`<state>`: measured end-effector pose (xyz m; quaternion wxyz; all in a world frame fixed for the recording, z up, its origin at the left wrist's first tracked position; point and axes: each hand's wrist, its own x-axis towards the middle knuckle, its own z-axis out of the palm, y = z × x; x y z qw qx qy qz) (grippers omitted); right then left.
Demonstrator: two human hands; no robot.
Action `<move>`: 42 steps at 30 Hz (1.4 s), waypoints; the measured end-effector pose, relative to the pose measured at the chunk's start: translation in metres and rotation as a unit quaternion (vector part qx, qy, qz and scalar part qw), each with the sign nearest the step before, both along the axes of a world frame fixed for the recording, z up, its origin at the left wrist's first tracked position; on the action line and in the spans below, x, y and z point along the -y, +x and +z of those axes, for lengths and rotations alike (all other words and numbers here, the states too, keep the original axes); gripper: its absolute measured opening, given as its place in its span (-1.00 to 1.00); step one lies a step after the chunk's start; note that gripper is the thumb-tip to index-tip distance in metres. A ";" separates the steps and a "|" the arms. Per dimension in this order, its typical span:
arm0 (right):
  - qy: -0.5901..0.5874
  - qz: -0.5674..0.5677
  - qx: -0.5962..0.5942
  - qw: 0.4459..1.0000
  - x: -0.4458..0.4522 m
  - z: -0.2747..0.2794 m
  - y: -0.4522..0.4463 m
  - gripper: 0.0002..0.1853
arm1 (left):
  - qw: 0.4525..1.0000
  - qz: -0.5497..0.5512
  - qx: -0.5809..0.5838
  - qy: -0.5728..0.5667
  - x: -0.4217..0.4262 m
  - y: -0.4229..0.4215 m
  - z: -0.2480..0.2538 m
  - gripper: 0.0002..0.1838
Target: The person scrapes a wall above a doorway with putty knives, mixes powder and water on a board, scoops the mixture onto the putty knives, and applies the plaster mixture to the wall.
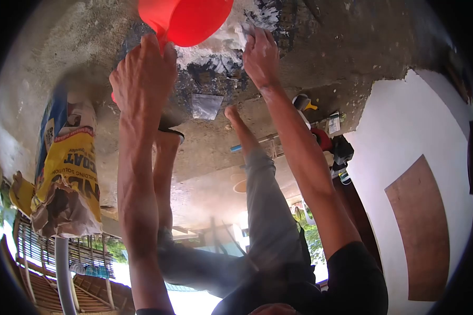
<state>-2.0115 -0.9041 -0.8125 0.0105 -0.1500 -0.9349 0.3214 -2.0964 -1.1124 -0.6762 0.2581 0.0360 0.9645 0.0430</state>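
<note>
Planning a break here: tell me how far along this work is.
Done: the bag is torn open; white material lies on the floor. In hand: the left hand grips the red container; the right hand is at the white material. Remaining: that material lies uneven, so probably unfinished.

Before me, my concrete floor [362, 63] carries white powder [215, 59] at top centre, a grey plate [206, 106] just below, an open bag [71, 163] at left and a red-and-black thing [341, 150] right of centre.

Brown panel [421, 231] (plain-faced) on white wall [369, 168]; grey pipe [64, 273] near slats [37, 245].
</note>
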 end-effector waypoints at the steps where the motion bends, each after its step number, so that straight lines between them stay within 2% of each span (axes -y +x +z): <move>1: -0.007 -0.012 -0.013 1.000 -0.004 0.004 -0.002 -0.78 | 1.000 0.012 0.002 -0.006 0.000 -0.004 0.002 -0.61; 5: -0.095 -0.115 0.000 0.989 -0.031 0.024 0.027 -0.76 | 0.997 0.054 0.043 0.016 0.013 -0.018 0.007 -0.55; 6: -0.162 -0.191 0.045 0.967 -0.038 0.027 0.039 -0.75 | 0.996 0.069 0.041 0.026 0.018 -0.023 0.006 -0.54; 8: -0.287 -0.334 0.131 0.888 -0.048 0.022 0.074 -0.71 | 0.993 0.099 0.037 0.047 0.033 -0.033 -0.001 -0.51; 11: -0.400 -0.428 0.153 0.796 -0.053 -0.013 0.134 -0.64 | 0.982 0.123 -0.012 0.144 0.066 -0.053 -0.029 -0.46; 14: -0.430 -0.543 0.123 0.711 -0.022 -0.039 0.161 -0.56 | 0.959 0.189 0.015 0.211 0.096 -0.070 -0.055 -0.43; 17: -0.460 -0.531 0.096 0.705 0.009 -0.038 0.137 -0.56 | 0.928 0.195 -0.040 0.314 0.112 -0.072 -0.078 -0.42; 20: -0.485 -0.492 0.060 0.721 0.029 -0.039 0.092 -0.57 | 0.908 0.295 -0.045 0.293 0.117 -0.083 -0.094 -0.43; 23: -0.403 -0.447 0.086 0.794 0.036 -0.067 0.061 -0.51 | 0.897 0.329 -0.031 0.296 0.130 -0.091 -0.116 -0.45; 26: -0.313 -0.424 0.072 0.847 0.038 -0.064 0.021 -0.44 | 0.901 0.330 0.015 0.282 0.143 -0.096 -0.137 -0.44; 27: -0.270 -0.399 0.084 0.872 0.039 -0.043 0.008 -0.42 | 0.907 0.326 0.017 0.265 0.142 -0.098 -0.135 -0.43; 28: -0.142 -0.331 0.034 0.932 0.036 -0.045 0.009 -0.44 | 0.913 0.323 0.022 0.249 0.139 -0.099 -0.134 -0.42; 29: -0.011 -0.253 -0.018 0.967 0.034 -0.047 0.010 -0.47 | 0.918 0.319 0.027 0.233 0.137 -0.100 -0.134 -0.40; 30: 0.120 -0.167 -0.070 0.976 0.030 -0.049 0.009 -0.50 | 0.919 0.317 0.009 0.235 0.133 -0.101 -0.131 -0.40; 31: -0.083 -0.159 0.001 0.984 0.029 0.000 -0.014 -0.52 | 0.919 0.315 -0.008 0.235 0.128 -0.101 -0.127 -0.40; 32: -0.059 -0.112 -0.010 0.992 0.025 0.000 -0.017 -0.54 | 0.920 0.313 -0.023 0.235 0.118 -0.100 -0.122 -0.40; 34: -0.009 -0.017 -0.032 0.999 0.016 -0.007 -0.026 -0.59 | 0.929 0.352 -0.059 0.102 0.053 -0.103 -0.096 -0.35; 36: 0.001 -0.033 -0.013 0.999 0.000 0.005 -0.046 -0.76 | 0.926 0.350 -0.068 0.120 0.064 -0.110 -0.114 -0.32; 37: 0.006 -0.044 -0.002 0.999 -0.011 0.009 -0.050 -0.82 | 0.921 0.326 -0.055 0.205 0.111 -0.113 -0.154 -0.30; 38: 0.074 -0.065 0.015 0.995 -0.038 -0.013 -0.046 -0.74 | 0.908 0.299 -0.040 0.290 0.137 -0.114 -0.177 -0.29; 40: 0.209 -0.102 0.042 0.972 -0.091 -0.079 -0.043 -0.58 | 0.913 0.290 -0.034 0.284 0.144 -0.117 -0.185 -0.30; 42: 0.127 -0.093 0.106 0.982 -0.078 -0.041 -0.065 -0.56 | 0.917 0.284 -0.025 0.278 0.146 -0.117 -0.189 -0.32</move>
